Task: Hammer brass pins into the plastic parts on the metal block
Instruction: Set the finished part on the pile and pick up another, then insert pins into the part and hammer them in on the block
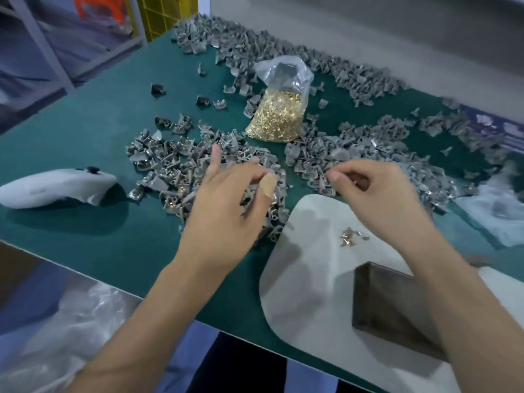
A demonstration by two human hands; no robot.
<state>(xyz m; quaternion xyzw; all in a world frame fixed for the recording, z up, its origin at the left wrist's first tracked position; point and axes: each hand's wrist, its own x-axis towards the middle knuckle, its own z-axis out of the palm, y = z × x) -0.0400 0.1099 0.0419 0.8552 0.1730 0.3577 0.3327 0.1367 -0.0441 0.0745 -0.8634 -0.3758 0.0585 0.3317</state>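
— Head view, looking down on a green table [85,131]. Left hand [226,205] spread over a heap of grey plastic parts [175,163], fingers straight and loose, gripping nothing; plaster on the thumb.

— And the right hand [377,194]?

— Curled, thumb and forefinger pinched together at the edge of the second grey heap [354,154]. Something small perhaps between the fingertips, too blurred to name.

— Brass pins?

— Mostly in a clear bag [276,117] lying between the two heaps, far side of the hands. A few loose pins [353,241] on the white board [300,279], near the right wrist.

— Metal block [397,313]?

— On that same white board, close to the near edge, partly hidden under the right forearm.

— Anything else?

— White controller [54,188] lying left of the heap, apart from it. More grey parts strewn along the back wall.
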